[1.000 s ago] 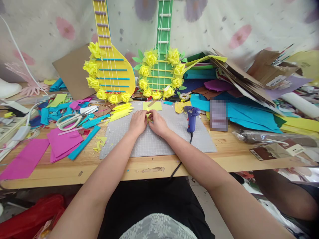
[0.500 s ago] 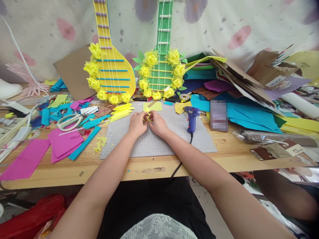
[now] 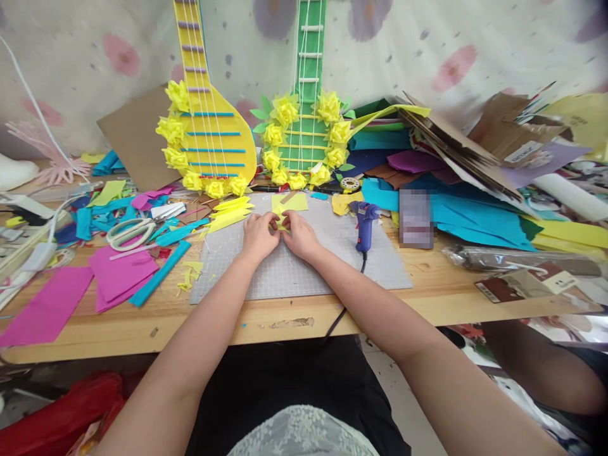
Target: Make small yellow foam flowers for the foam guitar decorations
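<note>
My left hand (image 3: 260, 235) and my right hand (image 3: 299, 234) meet over the grey cutting mat (image 3: 280, 278). Both have their fingers closed on a small piece of yellow paper (image 3: 280, 224), mostly covered by the fingertips. Just beyond the hands lies a pale yellow square (image 3: 295, 201) with a brown strip on it. A stack of pointed yellow paper pieces (image 3: 228, 215) sits left of my left hand. To the right, a blue glue gun (image 3: 365, 225) rests on the mat, its black cord running off the front edge.
Behind the mat stand a yellow paper lute (image 3: 223, 136) and a green stringed instrument (image 3: 308, 133), both trimmed with yellow paper flowers. White-handled scissors (image 3: 130, 234) and magenta sheets (image 3: 121, 269) lie left. Cardboard (image 3: 456, 142) and blue paper (image 3: 479, 221) pile up right.
The hands stay together over the mat, and slightly more of the yellow paper shows between the fingers. The whole view has shifted slightly.
</note>
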Tool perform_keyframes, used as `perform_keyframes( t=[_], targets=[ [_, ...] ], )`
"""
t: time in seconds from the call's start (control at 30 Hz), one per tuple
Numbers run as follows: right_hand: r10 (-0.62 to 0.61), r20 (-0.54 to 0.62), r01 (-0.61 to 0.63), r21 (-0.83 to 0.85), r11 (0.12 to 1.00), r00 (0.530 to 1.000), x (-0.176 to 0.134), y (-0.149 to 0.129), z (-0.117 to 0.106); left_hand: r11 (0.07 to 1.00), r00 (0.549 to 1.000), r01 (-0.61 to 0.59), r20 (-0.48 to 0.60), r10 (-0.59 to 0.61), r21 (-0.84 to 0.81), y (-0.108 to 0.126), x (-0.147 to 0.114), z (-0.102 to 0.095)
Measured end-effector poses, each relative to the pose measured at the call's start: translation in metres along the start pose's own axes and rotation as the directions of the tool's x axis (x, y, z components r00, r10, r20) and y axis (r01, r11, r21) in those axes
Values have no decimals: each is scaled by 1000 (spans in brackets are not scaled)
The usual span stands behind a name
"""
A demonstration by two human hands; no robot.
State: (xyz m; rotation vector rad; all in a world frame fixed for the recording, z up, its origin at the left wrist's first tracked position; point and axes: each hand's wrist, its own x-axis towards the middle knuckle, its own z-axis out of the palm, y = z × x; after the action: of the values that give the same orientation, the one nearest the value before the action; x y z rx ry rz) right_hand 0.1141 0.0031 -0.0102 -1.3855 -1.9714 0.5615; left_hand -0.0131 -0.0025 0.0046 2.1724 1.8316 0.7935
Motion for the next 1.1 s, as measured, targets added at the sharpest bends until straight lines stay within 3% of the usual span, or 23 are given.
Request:
perform_keyframes(
  t=[0.77,1.1],
  targets=[
    [16,12,-16,24,1000,1000,4,5,0,993,995,94,8,-95,68,3,-2,-5],
    [46,33,-48,35,998,998,4,4,-1,994,997,79,-6,-78,81,3,-4,-3]
  ],
)
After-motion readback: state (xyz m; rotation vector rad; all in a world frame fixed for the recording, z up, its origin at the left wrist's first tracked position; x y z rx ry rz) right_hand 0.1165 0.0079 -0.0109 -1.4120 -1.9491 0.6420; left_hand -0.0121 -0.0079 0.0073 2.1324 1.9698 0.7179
